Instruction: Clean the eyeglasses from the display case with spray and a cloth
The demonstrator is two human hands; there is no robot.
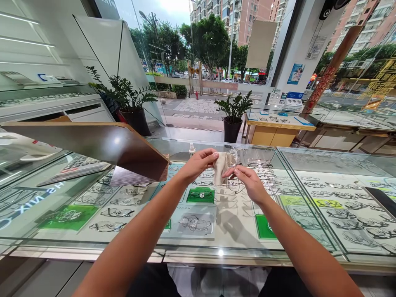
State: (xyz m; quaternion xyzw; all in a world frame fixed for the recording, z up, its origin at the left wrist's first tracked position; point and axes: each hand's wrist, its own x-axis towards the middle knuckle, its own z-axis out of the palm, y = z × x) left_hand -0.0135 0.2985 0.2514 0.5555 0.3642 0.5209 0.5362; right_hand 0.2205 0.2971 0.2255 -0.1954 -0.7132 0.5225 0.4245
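Above the glass counter, my left hand (202, 161) pinches a beige cleaning cloth (219, 169) by its upper left edge. The cloth hangs down between my two hands. My right hand (249, 180) has its thumb and fingers closed on a thin-framed pair of eyeglasses (236, 187), just right of the cloth. Part of the frame shows against the cloth, and one thin temple dangles below my fingers. Whether the cloth touches the lenses I cannot tell.
Under the glass top of the display case (235, 243) lie several rows of eyeglasses. A small spray bottle (192, 149) stands behind my left hand. To the left are a brown tilted panel (114, 148) and a calculator (77, 168); a dark phone (382, 201) lies far right.
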